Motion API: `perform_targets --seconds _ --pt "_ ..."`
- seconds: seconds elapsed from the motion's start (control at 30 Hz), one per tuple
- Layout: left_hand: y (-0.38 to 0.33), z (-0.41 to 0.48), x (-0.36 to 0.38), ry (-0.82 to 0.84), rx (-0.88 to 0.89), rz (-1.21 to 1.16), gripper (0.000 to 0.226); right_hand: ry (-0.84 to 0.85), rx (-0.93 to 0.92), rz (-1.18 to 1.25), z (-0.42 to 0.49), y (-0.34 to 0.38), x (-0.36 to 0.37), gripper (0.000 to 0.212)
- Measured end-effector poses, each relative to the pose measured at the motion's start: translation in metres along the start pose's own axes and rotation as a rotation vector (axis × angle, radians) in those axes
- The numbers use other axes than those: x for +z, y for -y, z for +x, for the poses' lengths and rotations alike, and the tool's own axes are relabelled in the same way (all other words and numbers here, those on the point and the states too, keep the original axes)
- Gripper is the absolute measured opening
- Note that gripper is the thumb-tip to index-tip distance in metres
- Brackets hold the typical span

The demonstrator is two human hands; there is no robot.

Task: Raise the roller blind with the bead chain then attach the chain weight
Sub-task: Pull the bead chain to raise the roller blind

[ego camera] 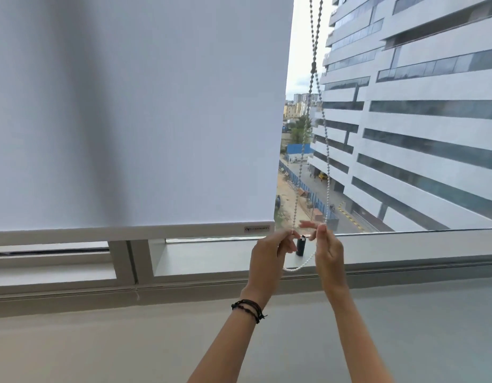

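The white roller blind point(134, 111) hangs low, its bottom bar point(128, 233) just above the window frame. A white bead chain point(326, 150) drops in two strands from the top right and loops below my hands. My left hand point(268, 258) pinches the left strand. My right hand point(327, 252) pinches the right strand. Between the hands, a small black cylindrical chain weight point(300, 246) stands upright on the sill, apart from the chain.
The grey window sill point(211, 255) and frame run across the view, with a wide ledge point(101, 341) below. Glass to the right shows a tall building point(419, 120) and a street far below.
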State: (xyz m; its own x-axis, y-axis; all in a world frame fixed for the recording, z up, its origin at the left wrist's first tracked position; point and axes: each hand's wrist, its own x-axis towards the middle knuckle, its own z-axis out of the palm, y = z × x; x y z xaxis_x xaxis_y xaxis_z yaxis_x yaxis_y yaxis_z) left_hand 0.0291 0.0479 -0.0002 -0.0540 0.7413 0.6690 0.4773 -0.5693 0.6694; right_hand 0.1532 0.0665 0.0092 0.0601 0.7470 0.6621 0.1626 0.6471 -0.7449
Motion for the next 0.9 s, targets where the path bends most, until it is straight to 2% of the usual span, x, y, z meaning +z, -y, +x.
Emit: perform_targets --seconds 0.13,0.3,0.47,0.73,0.9 --pt "-0.007 0.008 -0.001 0.066 -0.007 0.029 0.024 -0.015 -0.026 0.205 0.065 0.072 0.004 0.043" --pt "-0.009 0.030 -0.009 0.208 0.031 0.141 0.025 0.144 -0.043 0.506 0.125 0.153 0.012 0.034" --pt "-0.001 0.046 -0.019 0.281 0.054 0.200 0.029 0.114 -0.140 0.400 0.159 0.190 0.019 0.023" --pt "0.008 0.050 -0.014 0.297 0.088 0.251 0.025 -0.047 -0.263 0.268 0.168 0.178 0.036 0.034" --pt "0.013 0.049 -0.010 0.320 0.095 0.258 0.024 -0.050 -0.269 0.271 0.171 0.167 0.044 0.034"
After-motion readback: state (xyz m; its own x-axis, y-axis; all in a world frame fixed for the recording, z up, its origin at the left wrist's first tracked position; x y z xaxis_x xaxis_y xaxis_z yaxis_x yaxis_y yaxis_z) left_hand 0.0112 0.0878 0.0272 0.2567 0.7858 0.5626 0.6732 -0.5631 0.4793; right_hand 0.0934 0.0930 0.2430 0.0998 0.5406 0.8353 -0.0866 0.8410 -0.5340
